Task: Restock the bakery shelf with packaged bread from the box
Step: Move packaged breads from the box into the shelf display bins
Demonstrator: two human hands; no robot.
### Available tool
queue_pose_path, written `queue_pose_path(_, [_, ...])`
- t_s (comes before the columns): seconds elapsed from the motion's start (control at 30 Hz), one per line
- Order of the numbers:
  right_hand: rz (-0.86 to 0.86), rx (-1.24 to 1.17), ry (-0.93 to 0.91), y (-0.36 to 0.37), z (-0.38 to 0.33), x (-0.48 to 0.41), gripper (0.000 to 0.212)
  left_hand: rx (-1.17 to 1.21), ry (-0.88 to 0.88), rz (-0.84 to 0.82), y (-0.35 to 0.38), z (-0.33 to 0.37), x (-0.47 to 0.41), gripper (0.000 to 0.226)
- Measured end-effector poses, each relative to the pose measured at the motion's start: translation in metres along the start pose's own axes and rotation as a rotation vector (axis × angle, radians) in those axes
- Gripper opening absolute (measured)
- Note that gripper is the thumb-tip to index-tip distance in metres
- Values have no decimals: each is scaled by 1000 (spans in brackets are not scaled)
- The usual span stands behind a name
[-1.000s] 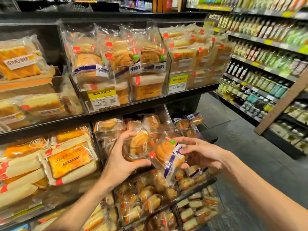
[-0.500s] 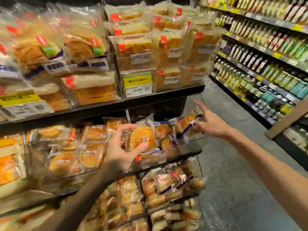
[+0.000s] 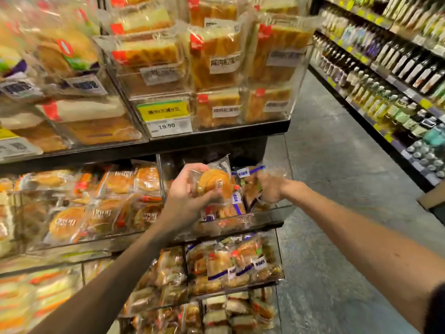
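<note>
While the left hand (image 3: 185, 201) curls thumb and fingers round one packaged bun (image 3: 213, 185), held just in front of the middle shelf's end compartment (image 3: 260, 214), the right hand (image 3: 272, 188) reaches in among the blue-labelled packs (image 3: 237, 201); blur hides whether it pinches anything. I count one bun in hand and at least three packs in the compartment. The bays look mostly full and this bun is not yet placed. The box is out of view.
</note>
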State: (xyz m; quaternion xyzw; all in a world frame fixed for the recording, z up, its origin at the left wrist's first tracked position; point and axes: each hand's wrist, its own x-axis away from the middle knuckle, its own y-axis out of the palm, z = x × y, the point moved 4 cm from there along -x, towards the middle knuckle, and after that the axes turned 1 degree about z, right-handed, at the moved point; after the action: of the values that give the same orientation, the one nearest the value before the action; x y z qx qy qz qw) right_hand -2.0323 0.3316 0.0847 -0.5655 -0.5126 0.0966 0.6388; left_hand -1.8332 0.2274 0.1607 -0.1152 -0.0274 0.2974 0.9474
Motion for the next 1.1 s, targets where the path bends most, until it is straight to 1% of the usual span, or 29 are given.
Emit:
queue_pose_path(0.07, [-35,107,10,6,-2,-5,53,66,-68,13,4,-3,-5,46])
queue_pose_path(0.1, [-37,185,5,9,-3,-7,57,89,-95,20,5,-5,-7,46])
queue_pose_path(0.17, [42,383,-5,10,-7,-8,54,116,-127,26,7,-7,-9,48])
queue_pose_path(0.27, [172,681,44,11,-9,-13,47,134,-155,37,8,-9,-12,49])
queue_pose_path(0.33, [209,701,19,13,-12,-14,42,140,-168,41,9,-12,-12,49])
queue_pose_path(0.47, [105,443,-40,17,-11,-19,30,164,-208,64,6,-17,-13,51])
queue_pose_path(0.57, [0,349,-4,17,-4,-24,32,168,-262,93,4,-23,-14,58])
queue_pose_path(0.63, [-65,275,11,15,-2,-24,29,188,-265,106,4,-27,-13,64])
queue_pose_path(0.7, [-117,240,24,13,-1,-19,27,241,-289,124,5,-28,-10,76])
queue_pose_path(0.77, [-113,178,14,10,-2,-15,27,251,-342,153,4,-30,-8,91])
queue_pose_path(0.8, [-39,133,-9,4,-2,-13,25,236,-367,164,2,-28,-6,94])
queue_pose_path(0.83, [75,53,-31,-5,-5,-7,23,224,-389,169,0,-27,-4,92])
queue_pose_path(0.87, [181,-91,-58,-16,-8,1,28,228,-395,163,-1,-24,-1,86])
queue_pose_path(0.9, [220,-341,-86,-27,-16,13,40,238,-390,148,-4,-19,3,76])
queue_pose_path(0.93, [189,-664,-127,-35,-25,26,51,232,-370,130,-7,-15,8,67])
queue_pose_path(0.97, [57,-952,-188,-40,-37,41,58,214,-343,103,-11,-10,13,58])
queue_pose_path(1.0, [-89,-1120,-247,-44,-50,57,60,190,-318,72,-17,-9,16,49])
queue_pose_path(1.03, [-193,-1137,-311,-47,-63,72,59,172,-293,36,-23,-6,21,42])
queue_pose_path(1.1, [-275,-1024,-422,-44,-87,89,53,133,-275,-37,-39,-1,33,41])
